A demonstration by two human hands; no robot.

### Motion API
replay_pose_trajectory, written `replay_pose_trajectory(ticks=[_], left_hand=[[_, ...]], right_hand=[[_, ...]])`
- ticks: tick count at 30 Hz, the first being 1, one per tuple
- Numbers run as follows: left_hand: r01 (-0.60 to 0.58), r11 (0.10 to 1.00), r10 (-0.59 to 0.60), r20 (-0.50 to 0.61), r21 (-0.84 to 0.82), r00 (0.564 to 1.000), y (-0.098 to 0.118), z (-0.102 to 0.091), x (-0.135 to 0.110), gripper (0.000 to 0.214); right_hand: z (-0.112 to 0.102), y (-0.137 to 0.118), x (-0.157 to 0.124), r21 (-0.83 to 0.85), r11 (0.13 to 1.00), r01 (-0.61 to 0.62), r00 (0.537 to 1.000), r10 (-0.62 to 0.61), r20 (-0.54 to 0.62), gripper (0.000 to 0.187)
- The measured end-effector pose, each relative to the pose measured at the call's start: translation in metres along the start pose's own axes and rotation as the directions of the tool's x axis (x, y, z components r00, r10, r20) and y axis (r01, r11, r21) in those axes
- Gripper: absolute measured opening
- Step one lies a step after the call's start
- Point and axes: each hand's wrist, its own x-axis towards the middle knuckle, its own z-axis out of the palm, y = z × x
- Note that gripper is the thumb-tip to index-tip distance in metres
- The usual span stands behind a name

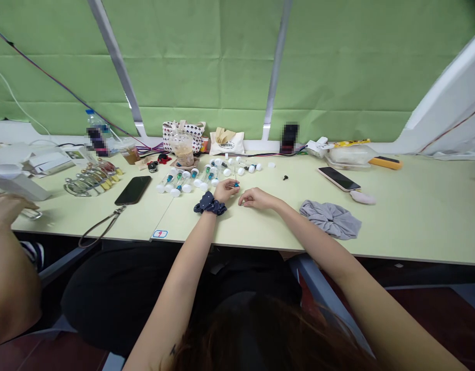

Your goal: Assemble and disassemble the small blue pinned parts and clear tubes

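Note:
My left hand (226, 190), with a dark blue scrunchie (210, 204) around its wrist, pinches a small blue piece (236, 184) at its fingertips. A thin dark rod or wire stands up from that piece. Just to the right, my right hand (256, 198) is held low over the table with its fingers curled together; whatever may be between them is too small to make out. Several clear tubes with white end caps (179, 180) and blue or green contents lie beyond and left of my left hand. More white caps (251, 168) are scattered behind my hands.
A phone (133, 190) with a strap lies left, another phone (340, 179) right. A grey scrunchie (330, 219) rests beside my right forearm. A drink cup (182, 149) and bags (226, 142) stand at the back. Another person's hand (5, 208) is at far left, near metal racks (92, 180).

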Motion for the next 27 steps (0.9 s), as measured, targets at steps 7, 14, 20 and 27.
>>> replay_pose_trajectory(ticks=[7,14,20,27], left_hand=[[-0.003,1.000,0.003,0.002,-0.004,1.000,0.001,0.001,-0.001,0.040],[-0.021,1.000,0.021,-0.003,0.014,1.000,-0.002,0.001,0.001,0.036],[-0.070,0.991,0.073,-0.023,0.112,0.997,-0.006,0.004,0.002,0.030],[-0.084,0.982,0.093,-0.046,0.168,0.995,-0.007,0.007,0.001,0.026]], right_hand=[[0.000,-0.006,0.000,-0.011,1.000,-0.027,1.000,0.027,-0.016,0.021],[0.001,-0.006,0.001,-0.019,1.000,-0.001,1.000,0.001,-0.024,0.018],[0.005,-0.004,0.003,-0.040,0.999,-0.010,0.999,0.008,-0.050,0.017],[0.010,0.002,0.005,-0.024,0.999,-0.034,0.986,0.030,-0.166,0.016]])
